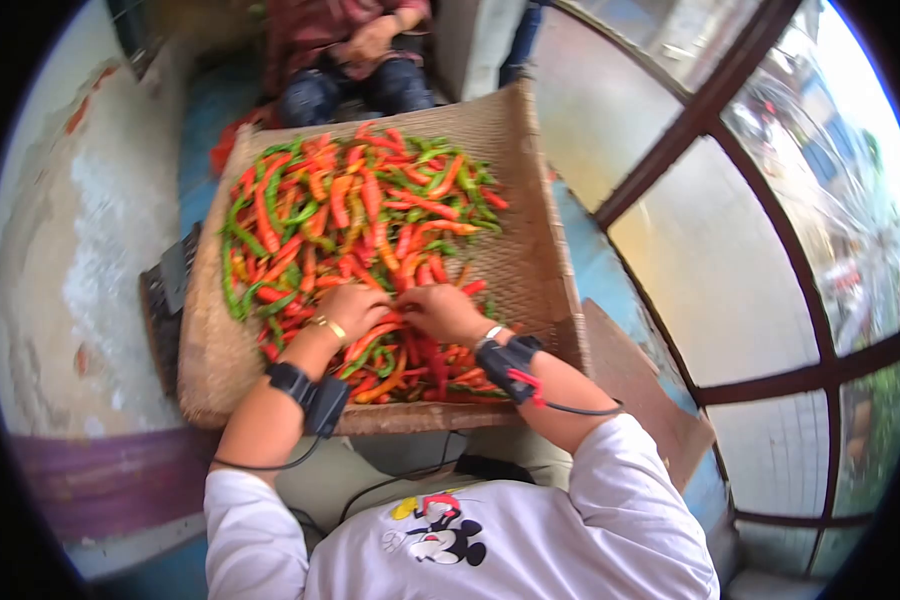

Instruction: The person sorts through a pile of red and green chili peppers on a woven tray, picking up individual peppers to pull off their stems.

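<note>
Red, orange and green chili peppers [370, 200] lie heaped in a large woven bamboo tray [525, 250]. My left hand [355, 310], with a gold bracelet at the wrist, reaches into the near part of the heap, fingers curled on a red chili pepper. Close beside it, my right hand [442, 312] is bent inward, its fingers closed at the peppers between the two hands. Fingertips of both hands are partly hidden and slightly blurred. Black devices with cables are strapped to both forearms.
Across the tray sits another person [350, 60], with a hand in the lap. A worn wall [90, 270] stands on the left, and framed windows [720, 260] line the right. A brown board [645, 390] lies right of the tray.
</note>
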A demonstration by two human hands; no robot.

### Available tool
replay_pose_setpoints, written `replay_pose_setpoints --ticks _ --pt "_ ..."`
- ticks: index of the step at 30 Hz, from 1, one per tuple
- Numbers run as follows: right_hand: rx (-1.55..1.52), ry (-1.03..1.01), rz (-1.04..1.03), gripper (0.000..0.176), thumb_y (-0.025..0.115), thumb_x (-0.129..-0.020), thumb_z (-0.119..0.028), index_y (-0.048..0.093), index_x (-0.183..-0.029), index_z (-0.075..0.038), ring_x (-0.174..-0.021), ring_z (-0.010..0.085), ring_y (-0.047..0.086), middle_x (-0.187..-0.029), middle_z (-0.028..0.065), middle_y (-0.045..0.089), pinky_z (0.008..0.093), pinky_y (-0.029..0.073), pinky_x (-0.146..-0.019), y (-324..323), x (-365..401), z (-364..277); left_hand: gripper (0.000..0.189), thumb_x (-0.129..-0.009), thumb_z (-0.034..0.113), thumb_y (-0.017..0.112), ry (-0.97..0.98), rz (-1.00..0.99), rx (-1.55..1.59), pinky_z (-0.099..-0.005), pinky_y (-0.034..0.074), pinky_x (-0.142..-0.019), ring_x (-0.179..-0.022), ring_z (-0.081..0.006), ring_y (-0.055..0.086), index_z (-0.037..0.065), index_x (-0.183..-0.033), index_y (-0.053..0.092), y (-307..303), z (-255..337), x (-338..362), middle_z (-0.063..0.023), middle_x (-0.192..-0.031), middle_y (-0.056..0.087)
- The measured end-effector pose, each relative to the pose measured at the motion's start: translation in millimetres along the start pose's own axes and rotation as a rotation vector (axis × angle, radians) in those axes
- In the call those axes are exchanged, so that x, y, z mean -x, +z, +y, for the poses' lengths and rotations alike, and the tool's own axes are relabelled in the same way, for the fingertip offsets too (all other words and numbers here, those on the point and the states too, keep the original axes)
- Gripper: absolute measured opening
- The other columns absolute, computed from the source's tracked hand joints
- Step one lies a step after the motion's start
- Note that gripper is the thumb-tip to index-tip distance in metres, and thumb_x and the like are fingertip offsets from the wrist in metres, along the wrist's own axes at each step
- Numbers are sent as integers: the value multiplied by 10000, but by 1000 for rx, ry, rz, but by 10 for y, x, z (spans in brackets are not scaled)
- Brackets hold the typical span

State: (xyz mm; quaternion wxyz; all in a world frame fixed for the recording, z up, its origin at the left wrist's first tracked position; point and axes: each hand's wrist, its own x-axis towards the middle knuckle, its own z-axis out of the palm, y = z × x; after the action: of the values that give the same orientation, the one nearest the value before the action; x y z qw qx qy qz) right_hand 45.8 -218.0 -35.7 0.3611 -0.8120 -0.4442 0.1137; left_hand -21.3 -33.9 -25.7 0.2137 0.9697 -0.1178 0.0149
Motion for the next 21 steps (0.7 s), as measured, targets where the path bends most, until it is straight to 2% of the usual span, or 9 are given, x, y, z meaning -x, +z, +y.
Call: replay_pose_setpoints --ticks 6,8,10,11,12,14,17,20,21 --pt "-2 -2 257 74 531 -689 -106 599 -719 -104 -626 319 581 -649 123 591 409 466 -574 15 1 -95 137 -740 201 581 39 5 31 -370 468 -658 -728 -281 584 100 -821 627 8 22 -21 -102 -765 611" --pt "2 6 224 92 542 -701 -113 594 -765 -71 -689 315 581 -715 136 597 399 463 -610 -35 1 -123 131 -737 192 586 58 34 46 -366 469 -657 -728 -278 586 102 -822 628 18 81 -59 -101 -768 612" --pt "-19 -63 237 107 547 -677 -84 591 -768 -48 -709 323 578 -740 149 598 399 460 -620 -7 1 -128 129 -731 183 597 -19 83 77 -361 471 -653 -727 -271 589 104 -829 627 -20 123 -15 -94 -771 613" --pt "27 -44 198 139 537 -679 -76 600 -802 -60 -709 327 575 -741 150 597 402 460 -629 51 1 -76 138 -727 183 609 33 170 98 -363 471 -653 -733 -268 591 107 -841 624 9 102 -11 -90 -774 615" --pt "155 -35 91 169 547 -695 -106 593 -850 -61 -719 328 586 -736 170 599 414 465 -628 100 -13 -7 166 -732 202 603 20 136 61 -363 470 -660 -749 -270 588 116 -871 628 8 78 -10 -92 -810 620" --pt "171 4 -34 219 550 -696 -103 604 -908 -101 -774 317 585 -798 149 604 414 465 -648 71 25 -21 184 -753 247 579 -31 57 59 -377 465 -678 -769 -278 588 118 -877 623 -61 115 4 -100 -822 623" --pt "121 -89 6 192 556 -688 -74 609 -872 -90 -777 312 576 -784 131 599 406 461 -654 50 13 28 213 -764 284 556 -12 -4 55 -383 460 -717 -820 -276 583 109 -867 622 2 40 12 -107 -842 621" --pt "138 -76 12 162 549 -691 -42 605 -840 -71 -766 312 573 -764 120 592 400 463 -653 -48 -17 -81 239 -773 301 548 -82 -77 48 -386 460 -731 -832 -273 581 96 -874 619 -20 70 -18 -108 -837 623" --pt "146 -99 102 149 554 -696 -35 602 -835 -62 -745 307 575 -750 120 588 390 464 -641 -82 -31 -126 249 -776 302 553 -110 -109 12 -388 462 -725 -832 -274 579 104 -920 603 -40 87 -30 -104 -864 614"
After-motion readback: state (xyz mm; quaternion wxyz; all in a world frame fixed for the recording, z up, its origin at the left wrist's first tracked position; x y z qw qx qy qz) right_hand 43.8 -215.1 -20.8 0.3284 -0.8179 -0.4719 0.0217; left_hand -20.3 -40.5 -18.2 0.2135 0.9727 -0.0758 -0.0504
